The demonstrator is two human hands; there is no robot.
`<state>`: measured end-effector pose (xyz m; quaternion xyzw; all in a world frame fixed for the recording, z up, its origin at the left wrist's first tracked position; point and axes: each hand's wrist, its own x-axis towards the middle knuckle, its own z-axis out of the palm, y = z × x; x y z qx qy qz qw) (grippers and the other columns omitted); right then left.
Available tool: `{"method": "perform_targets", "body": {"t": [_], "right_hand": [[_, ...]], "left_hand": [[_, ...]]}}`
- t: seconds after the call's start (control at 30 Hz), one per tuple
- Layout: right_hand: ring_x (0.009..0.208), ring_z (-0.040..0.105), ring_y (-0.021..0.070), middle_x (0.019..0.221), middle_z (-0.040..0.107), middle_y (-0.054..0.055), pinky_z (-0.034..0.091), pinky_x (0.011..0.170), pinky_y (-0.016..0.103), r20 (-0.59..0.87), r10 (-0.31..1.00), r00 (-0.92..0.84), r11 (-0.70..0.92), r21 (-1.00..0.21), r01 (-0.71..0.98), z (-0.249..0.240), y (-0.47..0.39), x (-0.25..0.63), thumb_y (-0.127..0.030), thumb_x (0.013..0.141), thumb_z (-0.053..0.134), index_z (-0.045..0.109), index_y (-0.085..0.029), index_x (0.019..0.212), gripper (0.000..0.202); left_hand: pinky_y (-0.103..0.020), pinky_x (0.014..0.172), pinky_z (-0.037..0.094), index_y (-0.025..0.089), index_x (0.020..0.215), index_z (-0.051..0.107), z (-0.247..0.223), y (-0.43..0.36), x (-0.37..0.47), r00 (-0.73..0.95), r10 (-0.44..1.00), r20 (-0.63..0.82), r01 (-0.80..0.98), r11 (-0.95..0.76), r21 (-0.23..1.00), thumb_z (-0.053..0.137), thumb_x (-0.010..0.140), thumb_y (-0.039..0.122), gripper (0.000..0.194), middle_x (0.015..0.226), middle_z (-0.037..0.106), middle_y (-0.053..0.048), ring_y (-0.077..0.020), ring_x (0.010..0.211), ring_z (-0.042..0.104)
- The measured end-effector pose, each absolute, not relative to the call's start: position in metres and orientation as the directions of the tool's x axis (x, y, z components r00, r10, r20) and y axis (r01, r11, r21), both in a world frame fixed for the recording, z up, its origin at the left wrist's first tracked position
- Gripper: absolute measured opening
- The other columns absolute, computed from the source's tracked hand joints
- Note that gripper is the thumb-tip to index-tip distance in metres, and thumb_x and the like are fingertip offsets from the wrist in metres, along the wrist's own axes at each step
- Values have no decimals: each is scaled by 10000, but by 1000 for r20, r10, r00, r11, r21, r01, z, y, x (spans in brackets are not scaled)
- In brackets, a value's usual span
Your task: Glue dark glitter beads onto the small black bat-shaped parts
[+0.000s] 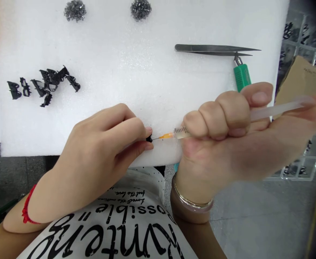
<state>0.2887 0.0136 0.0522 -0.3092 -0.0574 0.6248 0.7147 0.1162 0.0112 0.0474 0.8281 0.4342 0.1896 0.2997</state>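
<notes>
Between the thumb and fingers of my left hand is pinched a small black part, mostly covered by the fingertips. My right hand is wrapped round a syringe with an orange-based needle, the thumb at the far end of its pale plunger. The needle's tip points left and meets the black part or lies right beside it; I cannot tell which. Both hands are over the near edge of a white foam sheet.
Several black plastic parts lie at the left of the foam. Two heaps of tiny shiny pieces, a left heap and a right heap, sit at the back. Tweezers and a green-handled tool lie right, beside compartment trays and cardboard.
</notes>
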Motion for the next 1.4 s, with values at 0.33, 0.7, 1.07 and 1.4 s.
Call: {"method": "perform_targets", "body": {"t": [0.33, 0.7, 1.07, 1.4], "right_hand": [[368, 84, 61, 436, 108, -68, 160, 364, 194, -324, 919, 223, 6, -555, -832, 54, 14, 290, -750, 818, -77, 158, -218, 593, 623], [330, 135, 60, 410, 134, -63, 235, 332, 175, -343, 899, 272, -9, -637, -771, 54, 12, 291, -646, 895, -80, 240, -214, 552, 638], [316, 156, 37, 396, 197, -94, 170, 309, 170, -384, 897, 219, 58, -387, -920, 42, 17, 300, -660, 908, 212, 308, -218, 624, 534], [574, 490, 45, 663, 412, -26, 511, 627, 192, -94, 736, 670, 354, -791, -500, 86, 7, 292, -338, 1025, 231, 515, -195, 734, 431]], "left_hand": [[-269, 562, 396, 180, 846, 629, 47, 9, 116, 545, 838, 40, 627, -438, 644, 607, 859, 151, 39, 856, 579, -15, -117, 663, 497], [-236, 585, 415, 167, 863, 633, 46, 9, 116, 571, 815, 102, 605, -501, 619, 625, 859, 146, 23, 845, 581, -11, -100, 664, 502], [-258, 582, 435, 166, 922, 639, 43, 11, 116, 600, 790, 127, 572, -534, 623, 598, 871, 148, 67, 850, 595, -31, -129, 692, 535], [-283, 683, 509, 135, 992, 623, 35, 9, 112, 594, 756, 276, 473, -606, 639, 617, 858, 140, 135, 987, 642, -78, -159, 813, 596]]}}
